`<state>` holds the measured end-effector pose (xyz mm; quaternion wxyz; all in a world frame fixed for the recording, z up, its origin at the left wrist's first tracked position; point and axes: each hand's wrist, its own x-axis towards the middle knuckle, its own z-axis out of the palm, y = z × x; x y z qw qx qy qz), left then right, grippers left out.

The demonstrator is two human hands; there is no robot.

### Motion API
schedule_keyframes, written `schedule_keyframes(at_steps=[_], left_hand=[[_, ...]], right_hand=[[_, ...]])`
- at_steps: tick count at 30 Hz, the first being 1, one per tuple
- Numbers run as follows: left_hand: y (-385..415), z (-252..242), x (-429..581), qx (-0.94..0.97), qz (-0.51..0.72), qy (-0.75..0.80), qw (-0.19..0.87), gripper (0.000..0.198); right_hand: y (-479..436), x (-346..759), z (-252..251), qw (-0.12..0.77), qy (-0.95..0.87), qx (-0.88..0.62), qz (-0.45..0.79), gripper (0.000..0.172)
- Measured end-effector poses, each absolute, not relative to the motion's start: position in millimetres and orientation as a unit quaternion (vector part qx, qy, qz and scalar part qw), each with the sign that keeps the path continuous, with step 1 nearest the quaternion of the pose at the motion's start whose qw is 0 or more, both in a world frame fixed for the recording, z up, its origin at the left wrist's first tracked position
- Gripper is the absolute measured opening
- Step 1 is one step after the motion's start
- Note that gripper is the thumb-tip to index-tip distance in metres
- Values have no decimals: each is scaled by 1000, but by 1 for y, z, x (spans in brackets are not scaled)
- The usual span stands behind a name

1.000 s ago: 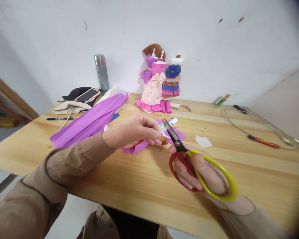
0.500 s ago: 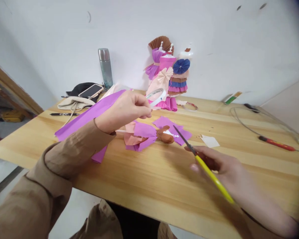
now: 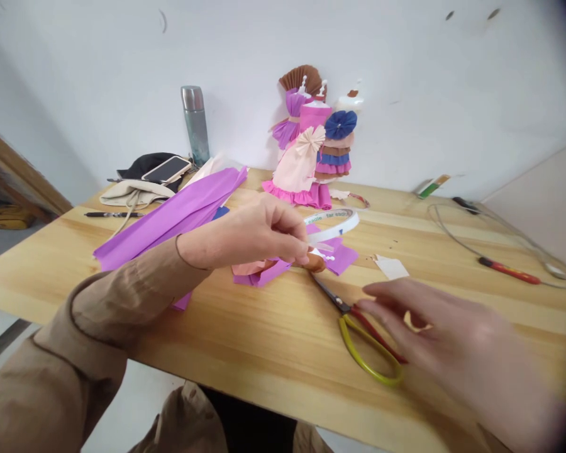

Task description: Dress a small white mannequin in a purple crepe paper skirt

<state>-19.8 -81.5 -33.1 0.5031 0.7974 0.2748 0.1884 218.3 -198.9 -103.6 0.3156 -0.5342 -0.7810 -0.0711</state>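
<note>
My left hand (image 3: 276, 233) is closed over the middle of the table, pinching a narrow white roll of tape (image 3: 346, 220) at its near edge. Below it lie folded purple and peach pieces, with a brown rounded part (image 3: 317, 261) partly hidden by my fingers. A pair of scissors (image 3: 342, 308) with one yellow and one red handle rests low at the table, blades pointing away to the left. My right hand (image 3: 434, 327), blurred, is right beside the red handle, thumb and forefinger slightly apart. Whether the thumb still touches the handle is hard to make out.
Small dress forms in colourful outfits (image 3: 311, 145) stand against the wall. Purple sheets (image 3: 170, 220), a pen (image 3: 113, 214), a phone (image 3: 167, 168) and a flask (image 3: 195, 126) are at left. To the right lie a white scrap (image 3: 391, 267) and a red-handled corded tool (image 3: 509, 270).
My left hand has moved right and down with the tape roll. The scissors have come down toward the table and turned flat, and my right hand's grip on them has loosened.
</note>
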Motion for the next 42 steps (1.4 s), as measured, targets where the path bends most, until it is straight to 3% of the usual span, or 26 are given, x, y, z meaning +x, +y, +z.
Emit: schedule_keyframes(at_steps=[5,13,17,24,27,30,33,38,42], left_hand=[[-86,-36,-19,784,149,277,534,19],[-89,-37,-14,772,135,282,553,14],[-91,-36,-12,769,142,284,555,13],[-87,-41,-14,754,171,278,570,16],[-86,-44,-14,783,162,291,526,16],[-85,-47,-12,818,156,277,480,19],[-84,-51,-9,831,175,254,463,20],[-77,-54,-7,819,251,250,451,24],[-69,-52,-11,825,300,313,363,21]], right_hand=[[-178,198,-76,436,-766,-458,-114,10],[-155,190,-85,422,-784,-393,-228,23],[-152,191,-95,415,-776,-379,-284,21],[-152,200,-101,453,-780,-407,-146,17],[-149,212,-94,483,-771,-400,-112,27],[-143,225,-89,415,-812,-409,-30,37],[-137,235,-88,382,-827,-410,36,32],[-133,250,-90,384,-819,-423,52,23],[-116,277,-111,360,-780,-512,-21,24]])
